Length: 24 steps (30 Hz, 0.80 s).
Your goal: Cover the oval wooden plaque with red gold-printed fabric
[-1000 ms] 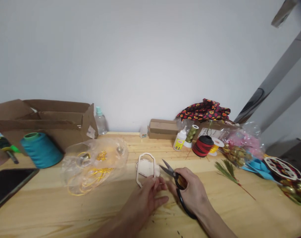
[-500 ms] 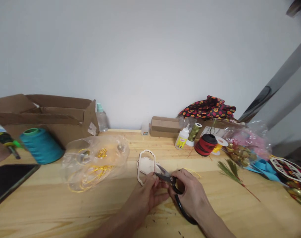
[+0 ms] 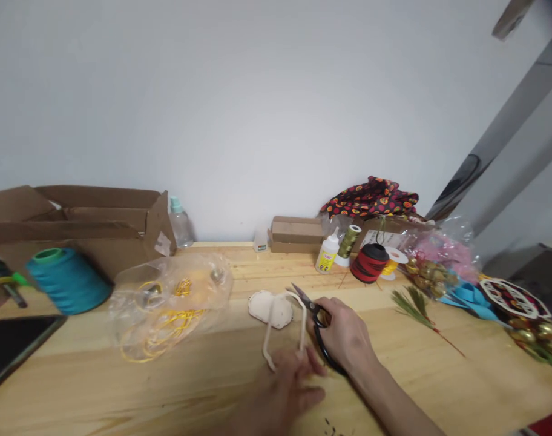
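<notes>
Head view: our left hand (image 3: 289, 383), blurred, pinches the near end of a thin, pale, open-centred frame (image 3: 302, 327), probably light, stiff and fragile, best held by its side bars; our right hand (image 3: 346, 333) clasps black-handled metal scissors (image 3: 314, 308) just beside.

Pale wooden table (image 3: 176, 390) with a crowded back edge.
Along that edge, left to right, stand a cardboard box (image 3: 133, 257), a clear bottle (image 3: 180, 230), a long narrow box (image 3: 298, 235), a glue bottle (image 3: 325, 259) and a red-and-black spool (image 3: 369, 266). Toward the left end are a blue thread cone (image 3: 71, 284), a dark slab (image 3: 17, 345) and a plastic bag (image 3: 201, 281); midway, a white plaque (image 3: 260, 306); toward the right end, a green sprig (image 3: 411, 306) and a blue ribbon (image 3: 470, 301).
</notes>
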Tool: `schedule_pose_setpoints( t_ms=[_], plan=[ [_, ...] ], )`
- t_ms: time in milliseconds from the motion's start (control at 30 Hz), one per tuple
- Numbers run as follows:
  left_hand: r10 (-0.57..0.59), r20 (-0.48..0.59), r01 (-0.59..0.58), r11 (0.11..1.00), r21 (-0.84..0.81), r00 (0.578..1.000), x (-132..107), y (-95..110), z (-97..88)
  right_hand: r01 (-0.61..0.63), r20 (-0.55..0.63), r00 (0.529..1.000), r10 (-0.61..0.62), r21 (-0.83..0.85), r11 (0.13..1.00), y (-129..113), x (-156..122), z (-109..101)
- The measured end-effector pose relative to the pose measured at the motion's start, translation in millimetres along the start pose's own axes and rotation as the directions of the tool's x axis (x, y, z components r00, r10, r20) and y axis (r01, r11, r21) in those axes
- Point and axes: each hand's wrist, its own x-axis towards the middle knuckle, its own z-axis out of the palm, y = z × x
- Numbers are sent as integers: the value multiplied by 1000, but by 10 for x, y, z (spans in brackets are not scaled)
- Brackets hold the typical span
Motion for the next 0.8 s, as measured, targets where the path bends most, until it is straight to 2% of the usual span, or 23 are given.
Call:
schedule_pose_setpoints(
  t_ms=[133, 267, 400, 567, 800],
  plan=[
    [-19, -14, 18, 999, -30, 1000, 59, 113, 9, 81, -59, 995, -75, 97, 992, 49, -27, 26],
    [-8, -21, 6, 995, -101, 1000, 124, 192, 18, 200, -43, 980, -195, 191, 961, 46, -91, 26],
    [28, 20, -25, 992, -123, 999, 150, 190, 16, 272, -29, 962, -273, 223, 936, 22, -120, 15],
    [43, 9, -42, 990, -132, 999, 186, 171, -24, 287, -37, 957, -287, 256, 923, 24, -114, 8],
    [65, 46, -58, 990, -129, 997, 186, 176, -2, 234, 18, 969, -246, 245, 941, -17, -112, 10]
  ],
)
